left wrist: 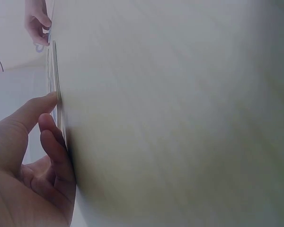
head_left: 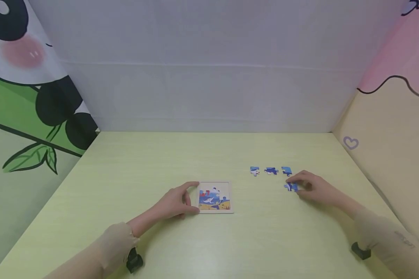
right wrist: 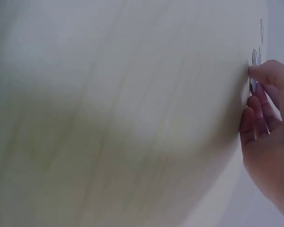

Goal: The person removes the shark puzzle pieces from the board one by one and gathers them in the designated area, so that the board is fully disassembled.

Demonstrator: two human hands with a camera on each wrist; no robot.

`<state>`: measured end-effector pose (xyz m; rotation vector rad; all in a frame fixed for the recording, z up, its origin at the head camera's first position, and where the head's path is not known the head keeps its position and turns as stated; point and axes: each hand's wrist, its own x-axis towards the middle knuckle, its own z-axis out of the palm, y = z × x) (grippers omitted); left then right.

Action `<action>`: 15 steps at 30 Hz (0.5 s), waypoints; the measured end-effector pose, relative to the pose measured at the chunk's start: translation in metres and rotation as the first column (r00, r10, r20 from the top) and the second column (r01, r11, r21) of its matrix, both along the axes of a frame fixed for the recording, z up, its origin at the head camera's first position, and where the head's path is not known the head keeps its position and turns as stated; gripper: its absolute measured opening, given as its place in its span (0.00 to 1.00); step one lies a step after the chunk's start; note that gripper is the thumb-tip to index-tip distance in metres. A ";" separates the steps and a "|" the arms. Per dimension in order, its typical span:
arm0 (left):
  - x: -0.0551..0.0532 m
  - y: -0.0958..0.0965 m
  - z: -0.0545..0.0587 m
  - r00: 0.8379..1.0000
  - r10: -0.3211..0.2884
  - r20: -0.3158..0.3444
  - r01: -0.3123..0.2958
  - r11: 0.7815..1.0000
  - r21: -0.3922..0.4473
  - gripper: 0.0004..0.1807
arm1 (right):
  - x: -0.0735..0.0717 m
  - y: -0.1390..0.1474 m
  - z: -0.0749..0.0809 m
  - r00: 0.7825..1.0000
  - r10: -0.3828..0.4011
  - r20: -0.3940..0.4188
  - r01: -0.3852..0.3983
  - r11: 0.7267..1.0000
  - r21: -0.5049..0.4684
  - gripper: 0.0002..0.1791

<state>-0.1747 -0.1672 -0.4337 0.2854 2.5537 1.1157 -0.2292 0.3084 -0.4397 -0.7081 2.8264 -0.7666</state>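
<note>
1. Tabletop [head_left: 153,166]: pale yellow-green, faint wood grain.
2. Jigsaw tray [head_left: 225,190] flat on it, partly filled.
3. Right of tray, loose row: white-and-blue piece [head_left: 254,170], dark-blue piece [head_left: 272,171], light-blue piece [head_left: 286,170].
4. Striped piece [head_left: 291,187] just nearer; tabletop contact unclear.

Person's got a slouchy beige left sleeve [head_left: 116,245] and matching right sleeve [head_left: 380,228], the latter with dark squiggly print [head_left: 404,239] (too blurry to read, tbh), chunky black gadget [head_left: 134,261] by one cuff, angular black block [head_left: 361,251] by the other, left hand [head_left: 172,201] and right hand [head_left: 314,188] bare.
</note>
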 end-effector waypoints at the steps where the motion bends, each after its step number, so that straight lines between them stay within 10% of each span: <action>1: 0.000 0.000 0.000 1.000 0.003 0.002 -0.003 1.000 -0.001 0.48 | -0.001 0.001 -0.001 1.000 -0.001 0.009 0.001 1.000 -0.007 0.22; 15: -0.001 0.001 -0.001 1.000 0.014 0.007 -0.014 1.000 -0.004 0.48 | -0.006 0.010 -0.005 0.997 0.016 0.070 -0.009 0.995 -0.098 0.20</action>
